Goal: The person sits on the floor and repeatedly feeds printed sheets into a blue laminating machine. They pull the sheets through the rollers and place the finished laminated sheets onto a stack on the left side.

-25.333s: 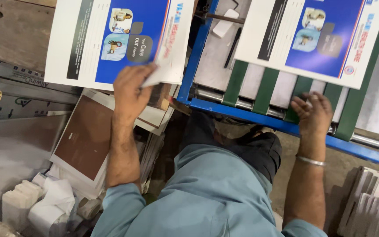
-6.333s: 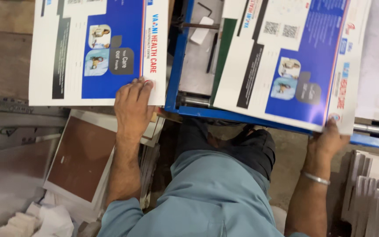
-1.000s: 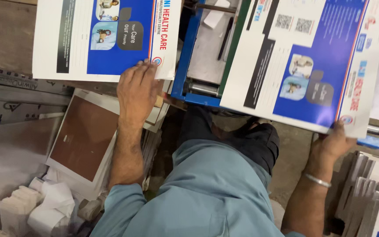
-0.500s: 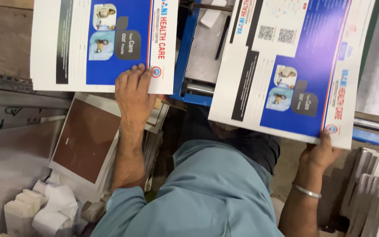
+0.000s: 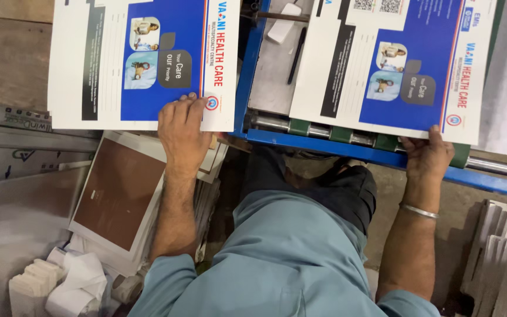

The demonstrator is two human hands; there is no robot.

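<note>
My left hand [image 5: 184,130] lies flat on the near edge of a stack of printed blue-and-white sheets [image 5: 118,64] at the upper left. My right hand [image 5: 428,157] grips the near right corner of another printed blue-and-white sheet [image 5: 394,58], which lies over the blue-framed machine bed [image 5: 318,144] with its green belts and metal roller. A metal bangle sits on my right wrist. My thumb is on top of that sheet; the fingers below it are hidden.
A brown board on a pile of white card [image 5: 121,196] lies below the left stack. Crumpled white paper and folded pieces [image 5: 60,282] sit at the lower left. Stacked grey card edges [image 5: 503,258] stand at the lower right. A dark bar [image 5: 296,53] lies on the machine plate.
The right-hand sheet has moved up and away onto the machine bed and lies flatter; my right hand followed it upward. My left hand stays on the left stack.
</note>
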